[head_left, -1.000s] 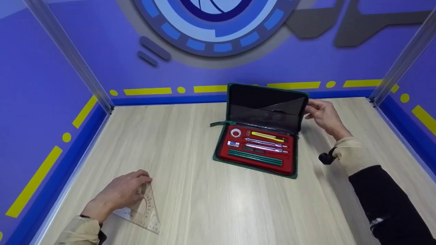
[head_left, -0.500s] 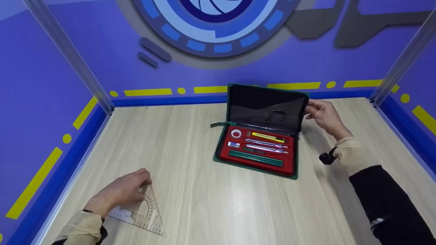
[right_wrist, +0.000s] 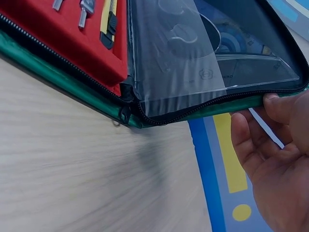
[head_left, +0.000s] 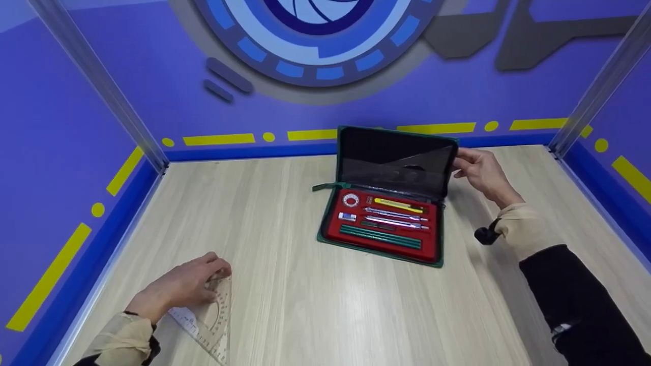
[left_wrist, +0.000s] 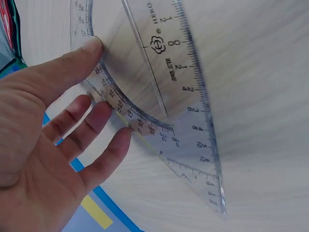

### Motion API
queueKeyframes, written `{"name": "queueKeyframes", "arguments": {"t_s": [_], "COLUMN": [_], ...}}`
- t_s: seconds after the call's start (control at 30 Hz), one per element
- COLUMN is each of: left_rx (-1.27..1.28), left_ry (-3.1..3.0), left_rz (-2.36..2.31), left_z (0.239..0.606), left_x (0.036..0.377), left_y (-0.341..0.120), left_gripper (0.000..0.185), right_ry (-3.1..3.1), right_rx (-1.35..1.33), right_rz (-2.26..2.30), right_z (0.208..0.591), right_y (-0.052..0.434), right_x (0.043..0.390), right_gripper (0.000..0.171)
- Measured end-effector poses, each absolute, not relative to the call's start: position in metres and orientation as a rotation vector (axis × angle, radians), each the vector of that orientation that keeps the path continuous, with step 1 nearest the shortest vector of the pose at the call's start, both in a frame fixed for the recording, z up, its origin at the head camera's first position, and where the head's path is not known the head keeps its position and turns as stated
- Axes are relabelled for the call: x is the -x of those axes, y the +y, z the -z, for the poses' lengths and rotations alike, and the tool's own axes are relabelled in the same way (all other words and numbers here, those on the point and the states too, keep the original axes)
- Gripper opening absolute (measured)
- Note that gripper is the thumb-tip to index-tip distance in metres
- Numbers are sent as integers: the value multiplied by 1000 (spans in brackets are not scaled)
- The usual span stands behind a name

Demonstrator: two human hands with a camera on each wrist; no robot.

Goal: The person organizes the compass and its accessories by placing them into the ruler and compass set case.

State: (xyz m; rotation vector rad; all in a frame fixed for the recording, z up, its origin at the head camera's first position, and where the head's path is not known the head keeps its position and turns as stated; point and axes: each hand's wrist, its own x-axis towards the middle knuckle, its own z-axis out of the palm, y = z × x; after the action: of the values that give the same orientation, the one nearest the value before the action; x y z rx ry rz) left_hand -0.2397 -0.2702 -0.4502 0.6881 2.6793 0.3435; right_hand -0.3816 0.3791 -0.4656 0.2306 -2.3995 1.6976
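Observation:
My left hand (head_left: 178, 287) pinches a clear plastic set square (left_wrist: 159, 96) with a protractor arc, above the table at the front left. In the left wrist view, the thumb lies on its face and other fingertips are at its edge. My right hand (head_left: 483, 173) holds the right edge of the raised lid (head_left: 396, 157) of a green zip case (right_wrist: 72, 84). In the right wrist view, the thumb is on the lid's rim. A clear pocket (right_wrist: 178, 67) lines the lid. The case's red tray (head_left: 430, 249) faces up.
In the tray sit green pencils (head_left: 381, 236), a yellow utility knife (head_left: 399, 205), two silver pen-like tools (head_left: 396, 222), an eraser (head_left: 347, 216) and a white ring-shaped piece (head_left: 351, 200). A zip strap (head_left: 325, 186) sticks out left. Blue-purple panels (head_left: 285, 112) border the wooden table (head_left: 264, 213).
The set square has turned in my left hand, its lower corner swinging right a little, then back left and toward the front. My right hand and the case stay about where they were.

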Motion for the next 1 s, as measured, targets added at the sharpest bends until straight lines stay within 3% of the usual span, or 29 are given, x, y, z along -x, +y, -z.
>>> {"name": "queueKeyframes", "arguments": {"t_s": [0.37, 1.0], "left_rx": [-727, -601], "left_ry": [2792, 2815], "left_rz": [-270, -325], "left_z": [454, 460], "left_x": [235, 232], "left_y": [-276, -271], "left_gripper": [46, 44], "right_ry": [-2380, -2402], "right_rx": [-226, -217], "right_rz": [-1748, -1698], "right_z": [443, 465], "right_y": [367, 378], "right_x": [364, 381], "right_gripper": [30, 33]}}
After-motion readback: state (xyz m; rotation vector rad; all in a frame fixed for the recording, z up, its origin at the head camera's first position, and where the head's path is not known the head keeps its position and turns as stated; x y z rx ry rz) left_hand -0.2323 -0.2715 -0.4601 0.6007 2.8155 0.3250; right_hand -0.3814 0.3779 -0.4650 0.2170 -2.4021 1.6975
